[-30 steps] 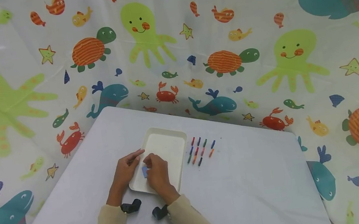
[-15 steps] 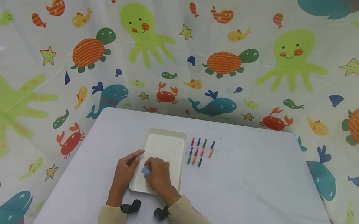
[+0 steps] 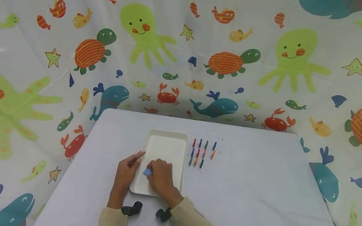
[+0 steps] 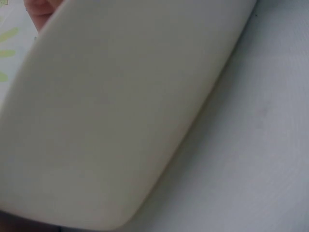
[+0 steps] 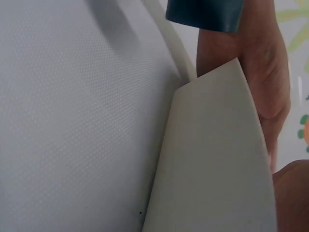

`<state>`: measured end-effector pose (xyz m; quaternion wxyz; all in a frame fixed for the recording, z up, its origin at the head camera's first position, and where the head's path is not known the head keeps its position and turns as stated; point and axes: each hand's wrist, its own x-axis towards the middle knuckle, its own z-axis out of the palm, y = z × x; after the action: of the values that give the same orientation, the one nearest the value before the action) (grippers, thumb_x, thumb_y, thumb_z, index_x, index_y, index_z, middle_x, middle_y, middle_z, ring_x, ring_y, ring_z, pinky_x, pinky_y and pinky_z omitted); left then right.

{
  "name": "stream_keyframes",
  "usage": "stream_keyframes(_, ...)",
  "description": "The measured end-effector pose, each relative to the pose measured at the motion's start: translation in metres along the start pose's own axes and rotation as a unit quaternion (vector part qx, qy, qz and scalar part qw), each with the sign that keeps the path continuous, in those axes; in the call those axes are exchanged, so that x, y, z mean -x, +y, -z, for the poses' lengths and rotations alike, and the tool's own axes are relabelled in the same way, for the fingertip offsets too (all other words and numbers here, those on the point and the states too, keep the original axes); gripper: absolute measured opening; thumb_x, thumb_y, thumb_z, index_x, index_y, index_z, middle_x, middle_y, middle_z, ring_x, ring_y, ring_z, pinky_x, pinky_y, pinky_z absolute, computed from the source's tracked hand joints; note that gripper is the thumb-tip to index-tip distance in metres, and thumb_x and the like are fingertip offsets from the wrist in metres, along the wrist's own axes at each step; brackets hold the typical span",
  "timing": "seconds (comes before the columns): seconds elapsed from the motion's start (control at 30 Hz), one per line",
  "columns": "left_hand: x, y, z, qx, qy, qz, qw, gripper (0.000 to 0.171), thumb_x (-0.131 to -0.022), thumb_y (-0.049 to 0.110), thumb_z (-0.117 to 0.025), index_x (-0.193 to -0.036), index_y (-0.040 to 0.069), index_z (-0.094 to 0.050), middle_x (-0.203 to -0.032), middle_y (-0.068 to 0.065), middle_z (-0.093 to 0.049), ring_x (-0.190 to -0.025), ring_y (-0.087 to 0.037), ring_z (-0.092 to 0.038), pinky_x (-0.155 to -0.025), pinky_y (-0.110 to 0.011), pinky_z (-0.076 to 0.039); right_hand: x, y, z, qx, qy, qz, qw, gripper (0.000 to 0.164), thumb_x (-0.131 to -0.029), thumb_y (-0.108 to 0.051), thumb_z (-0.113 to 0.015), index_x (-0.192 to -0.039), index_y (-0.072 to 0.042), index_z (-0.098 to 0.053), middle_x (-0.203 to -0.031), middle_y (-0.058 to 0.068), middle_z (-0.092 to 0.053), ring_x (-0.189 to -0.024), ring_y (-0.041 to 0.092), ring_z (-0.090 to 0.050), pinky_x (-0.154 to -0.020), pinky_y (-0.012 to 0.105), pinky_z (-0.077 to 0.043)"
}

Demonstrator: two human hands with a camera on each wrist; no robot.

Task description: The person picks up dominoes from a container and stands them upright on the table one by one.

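Note:
A shallow white tray (image 3: 168, 148) lies on the white table. My left hand (image 3: 125, 176) is at its left side in the head view, with fairly straight fingers and thumb touching the rim. Inside the tray my right hand (image 3: 161, 177) pinches a small light-blue block (image 3: 147, 172) low over the tray floor. Most of that block is hidden under the fingers. In the left wrist view the pale tray wall (image 4: 106, 111) fills much of the picture. Past the tray wall in the right wrist view shows the left hand (image 5: 265, 77).
Right of the tray, several short coloured sticks (image 3: 199, 151), like crayons or pens, lie in rows. The table (image 3: 253, 179) stands against a sea-animal curtain (image 3: 175, 68). A black wrist camera (image 3: 132, 208) sits on the left wrist, another (image 3: 163, 215) on the right.
My right hand has shifted slightly right and toward me inside the tray. The blue block, upright earlier, now lies turned in its fingers. The left hand has stayed put.

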<state>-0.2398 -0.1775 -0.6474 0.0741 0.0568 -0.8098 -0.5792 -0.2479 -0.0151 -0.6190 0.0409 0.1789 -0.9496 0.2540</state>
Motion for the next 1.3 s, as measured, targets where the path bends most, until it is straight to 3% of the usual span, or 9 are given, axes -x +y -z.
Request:
stream_keyframes(0.13, -0.001, -0.001, -0.001, 0.007, 0.000, -0.010, 0.9999, 0.034, -0.110, 0.016, -0.059, -0.141, 0.010, -0.069, -0.156, -0.012, -0.059, -0.149, -0.033, -0.054, -0.095, 0.003, -0.040, 0.001, 0.001, 0.008, -0.005, 0.008, -0.004, 1.000, 0.024, -0.084, -0.015, -0.088, -0.106, -0.019, -0.080, -0.091, -0.004, -0.067, -0.083, 0.014, -0.059, -0.075, 0.029, -0.040)
stream_keyframes(0.43, -0.002, -0.003, 0.000, 0.007, -0.002, -0.016, 0.9999, 0.034, -0.110, 0.016, -0.059, -0.141, 0.010, -0.069, -0.157, -0.012, -0.059, -0.150, -0.034, -0.052, -0.097, 0.003, -0.039, -0.001, 0.008, 0.025, -0.065, 0.032, -0.031, 0.997, 0.021, -0.091, -0.012, -0.081, -0.109, -0.020, -0.075, -0.102, -0.002, -0.069, -0.094, 0.016, -0.062, -0.083, 0.031, -0.042)
stream_keyframes(0.8, -0.002, -0.003, 0.001, 0.006, -0.007, -0.012, 0.9999, 0.034, -0.111, 0.020, -0.058, -0.143, 0.012, -0.068, -0.157, -0.011, -0.058, -0.151, -0.032, -0.050, -0.099, 0.002, -0.037, 0.002, 0.015, 0.042, -0.154, 0.051, -0.058, 0.985, 0.023, -0.095, -0.008, -0.077, -0.114, -0.018, -0.069, -0.106, -0.002, -0.070, -0.102, 0.016, -0.065, -0.090, 0.036, -0.042)
stream_keyframes(0.9, -0.001, 0.000, 0.000, 0.001, -0.006, -0.007, 1.0000, 0.034, -0.111, 0.019, -0.058, -0.143, 0.012, -0.068, -0.157, -0.010, -0.058, -0.151, -0.032, -0.051, -0.106, -0.006, -0.043, 0.004, 0.017, 0.047, -0.172, 0.059, -0.063, 0.981, 0.023, -0.096, -0.008, -0.076, -0.114, -0.018, -0.068, -0.107, -0.002, -0.070, -0.103, 0.016, -0.065, -0.092, 0.037, -0.041)
stream_keyframes(1.0, -0.001, 0.001, 0.000, -0.007, -0.003, -0.003, 1.0000, 0.034, -0.111, 0.019, -0.057, -0.143, 0.013, -0.068, -0.157, -0.011, -0.058, -0.150, -0.032, -0.052, -0.117, -0.030, -0.050, 0.006, 0.020, 0.050, -0.184, 0.072, -0.066, 0.978, 0.024, -0.096, -0.007, -0.076, -0.115, -0.019, -0.068, -0.107, -0.003, -0.070, -0.104, 0.015, -0.065, -0.093, 0.036, -0.040)
stream_keyframes(1.1, -0.001, 0.001, -0.001, -0.013, -0.002, -0.004, 0.9999, 0.034, -0.111, 0.018, -0.057, -0.143, 0.013, -0.068, -0.158, -0.011, -0.058, -0.150, -0.033, -0.052, -0.120, -0.050, -0.047, 0.006, 0.025, 0.053, -0.197, 0.093, -0.063, 0.974, 0.026, -0.094, -0.003, -0.077, -0.114, -0.018, -0.068, -0.108, -0.002, -0.071, -0.104, 0.017, -0.067, -0.094, 0.037, -0.041)
stream_keyframes(1.3, -0.001, 0.000, -0.001, -0.022, 0.001, 0.003, 0.9998, 0.034, -0.111, 0.019, -0.057, -0.143, 0.015, -0.068, -0.158, -0.010, -0.058, -0.149, -0.032, -0.054, -0.117, -0.042, -0.049, 0.007, 0.035, 0.061, -0.217, 0.124, -0.056, 0.967, 0.030, -0.092, 0.003, -0.076, -0.114, -0.015, -0.068, -0.110, 0.001, -0.072, -0.107, 0.021, -0.070, -0.101, 0.044, -0.045)
